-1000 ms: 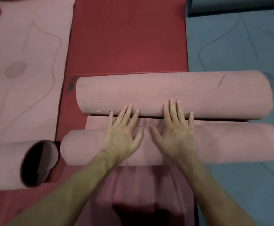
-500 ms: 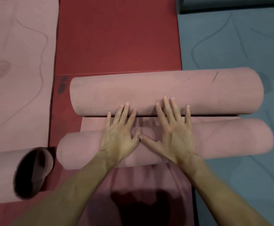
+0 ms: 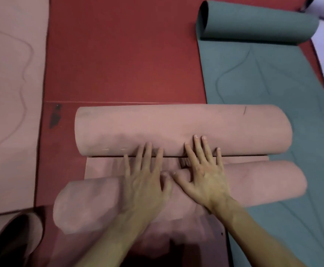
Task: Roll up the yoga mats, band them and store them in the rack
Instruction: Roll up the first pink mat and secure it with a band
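views: one, head-worn, wide-angle | position: above the person's forearms, over the red floor [image 3: 118, 54] | facing: forward and steeply down onto the pink mat roll [image 3: 182, 128] | range: close, left hand [image 3: 145, 184] and right hand [image 3: 205, 182] fill the lower centre | frame edges: teal mat [image 3: 272, 83] at upper right

Left hand [image 3: 145, 182] and right hand [image 3: 205, 178] lie palm-down, fingers [image 3: 198, 146] spread.

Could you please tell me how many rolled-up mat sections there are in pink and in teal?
Pink rolls: 3
Teal rolls: 1
Total: 4
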Demonstrator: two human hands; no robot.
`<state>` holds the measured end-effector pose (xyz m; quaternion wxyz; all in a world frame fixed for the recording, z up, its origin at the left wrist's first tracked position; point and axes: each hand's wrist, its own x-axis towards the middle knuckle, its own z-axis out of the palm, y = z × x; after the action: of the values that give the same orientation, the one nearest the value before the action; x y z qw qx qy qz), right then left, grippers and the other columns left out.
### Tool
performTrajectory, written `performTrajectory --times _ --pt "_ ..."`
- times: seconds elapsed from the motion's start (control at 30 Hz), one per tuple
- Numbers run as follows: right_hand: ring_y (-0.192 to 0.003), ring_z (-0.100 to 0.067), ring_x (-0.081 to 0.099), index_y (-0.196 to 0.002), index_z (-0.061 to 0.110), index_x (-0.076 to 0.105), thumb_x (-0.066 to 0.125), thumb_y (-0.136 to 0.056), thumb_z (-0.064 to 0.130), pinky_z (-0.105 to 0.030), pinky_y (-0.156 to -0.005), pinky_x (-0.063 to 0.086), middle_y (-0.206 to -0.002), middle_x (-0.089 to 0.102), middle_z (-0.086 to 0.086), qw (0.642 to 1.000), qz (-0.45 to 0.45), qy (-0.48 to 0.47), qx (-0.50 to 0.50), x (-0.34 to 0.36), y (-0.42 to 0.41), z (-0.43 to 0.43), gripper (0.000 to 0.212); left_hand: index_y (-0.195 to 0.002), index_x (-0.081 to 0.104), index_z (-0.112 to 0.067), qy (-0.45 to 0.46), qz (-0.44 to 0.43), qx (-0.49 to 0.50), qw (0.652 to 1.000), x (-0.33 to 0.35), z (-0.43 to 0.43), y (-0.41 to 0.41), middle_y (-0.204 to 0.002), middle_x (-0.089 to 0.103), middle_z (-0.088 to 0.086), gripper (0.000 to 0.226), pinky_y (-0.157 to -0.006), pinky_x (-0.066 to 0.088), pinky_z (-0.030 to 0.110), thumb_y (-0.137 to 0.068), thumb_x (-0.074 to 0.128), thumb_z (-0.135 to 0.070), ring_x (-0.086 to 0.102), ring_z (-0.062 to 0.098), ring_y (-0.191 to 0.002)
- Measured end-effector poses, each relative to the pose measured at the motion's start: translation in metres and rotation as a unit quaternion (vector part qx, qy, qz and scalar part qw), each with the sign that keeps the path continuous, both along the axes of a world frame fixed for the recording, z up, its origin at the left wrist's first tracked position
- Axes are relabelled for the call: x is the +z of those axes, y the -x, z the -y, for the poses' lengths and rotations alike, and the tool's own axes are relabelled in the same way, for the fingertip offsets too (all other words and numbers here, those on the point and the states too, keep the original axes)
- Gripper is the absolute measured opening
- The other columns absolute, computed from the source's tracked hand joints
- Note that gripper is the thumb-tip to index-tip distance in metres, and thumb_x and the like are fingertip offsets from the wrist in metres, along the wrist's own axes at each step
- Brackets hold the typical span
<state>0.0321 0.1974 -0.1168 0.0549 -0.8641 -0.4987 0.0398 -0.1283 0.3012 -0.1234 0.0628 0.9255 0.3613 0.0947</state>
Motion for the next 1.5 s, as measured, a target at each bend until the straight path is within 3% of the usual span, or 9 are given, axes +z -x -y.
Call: performTrajectory --times 0.2,0.33,0.5,0.73,0.8,0.9,1.13,1.27,1.5 --pt "-0.162 -0.023 0.002 -0.164 0.02 0.028 0.031 -0.087 0.084 -0.066 -0.124 0.013 -0.174 0.007 -0.004 1.0 0.015 -0.006 0.004 0.0 -0.01 -0.014 0.1 -0.16 0.04 -0.019 0.015 -0.019 0.017 1.0 -0.004 -0.01 -0.013 -0.169 0.029 0.013 0.078 -0.124 0.017 0.065 -0.088 0.042 -0.05 0.021 0.027 -0.158" --pt "-0.161 -0.025 0.009 -0.162 0.018 0.035 0.027 -0.086 0.083 -0.066 -0.124 0.012 -0.174 0.012 -0.004 1.0 -0.007 0.003 0.002 0.003 -0.011 -0.018 0.1 -0.15 0.05 -0.011 0.023 -0.02 0.024 0.999 -0.001 -0.015 -0.021 -0.158 0.045 0.013 0.076 -0.124 0.019 0.065 -0.087 0.041 -0.053 0.033 0.03 -0.15" --pt "-0.158 -0.032 0.021 -0.158 0.012 0.042 0.039 -0.093 0.07 -0.068 -0.122 0.018 -0.17 0.025 -0.013 0.998 0.05 -0.023 0.008 -0.002 -0.006 -0.013 0.087 -0.142 0.053 -0.007 0.009 -0.009 0.019 1.0 0.001 -0.022 -0.026 -0.149 0.05 0.017 0.073 -0.122 0.022 0.064 -0.086 0.044 -0.054 0.041 0.035 -0.142" --pt "-0.162 -0.02 0.001 -0.165 0.022 0.024 0.033 -0.096 0.071 -0.062 -0.126 0.012 -0.175 0.007 0.0 1.0 0.006 -0.006 -0.029 -0.003 -0.013 -0.03 0.085 -0.139 0.055 -0.01 -0.042 0.016 0.013 0.999 0.012 -0.032 -0.034 -0.147 0.052 0.014 0.062 -0.121 0.024 0.062 -0.091 0.053 -0.049 0.043 0.034 -0.14" --pt "-0.161 -0.018 -0.004 -0.166 0.024 0.018 0.027 -0.094 0.07 -0.061 -0.127 0.009 -0.175 0.002 0.002 0.999 -0.009 0.011 -0.035 -0.001 -0.018 -0.037 0.087 -0.144 0.053 -0.013 -0.06 0.027 0.024 0.998 0.012 -0.028 -0.031 -0.155 0.047 0.012 0.062 -0.122 0.022 0.062 -0.094 0.054 -0.048 0.038 0.031 -0.147" --pt "-0.161 -0.018 -0.008 -0.167 0.024 0.014 0.02 -0.091 0.068 -0.061 -0.127 0.007 -0.175 -0.001 0.003 0.999 -0.015 0.029 -0.035 0.0 -0.021 -0.043 0.087 -0.158 0.039 -0.018 0.014 0.041 0.061 0.997 0.003 -0.026 -0.027 -0.17 0.024 0.011 0.072 -0.126 0.012 0.062 -0.094 0.047 -0.051 0.016 0.026 -0.159" --pt "-0.161 -0.027 0.004 -0.165 0.015 0.023 0.021 -0.097 0.065 -0.065 -0.125 0.01 -0.174 0.011 -0.007 0.999 0.002 -0.024 -0.027 0.004 -0.028 -0.057 0.085 -0.166 0.017 -0.026 0.065 0.014 0.055 0.996 0.0 -0.054 -0.045 -0.175 -0.001 0.01 0.078 -0.127 -0.004 0.059 -0.096 0.043 -0.049 -0.007 0.024 -0.161" --pt "-0.161 -0.026 0.008 -0.164 0.013 0.028 0.032 -0.099 0.065 -0.063 -0.126 0.012 -0.173 0.016 -0.008 0.998 0.017 -0.058 -0.022 -0.001 -0.021 -0.053 0.083 -0.165 0.022 -0.023 0.037 0.025 0.058 0.997 -0.005 -0.057 -0.048 -0.174 0.006 0.012 0.078 -0.127 0.002 0.061 -0.094 0.043 -0.046 0.0 0.028 -0.161" --pt "-0.161 -0.017 -0.006 -0.166 0.023 0.018 0.017 -0.097 0.076 -0.057 -0.128 0.002 -0.175 0.002 0.001 0.999 -0.025 0.0 -0.022 0.002 -0.036 -0.07 0.088 -0.154 0.047 -0.014 -0.046 0.059 0.05 0.996 0.003 -0.06 -0.056 -0.164 0.038 0.012 0.063 -0.125 0.017 0.063 -0.095 0.049 -0.037 0.03 0.03 -0.155"
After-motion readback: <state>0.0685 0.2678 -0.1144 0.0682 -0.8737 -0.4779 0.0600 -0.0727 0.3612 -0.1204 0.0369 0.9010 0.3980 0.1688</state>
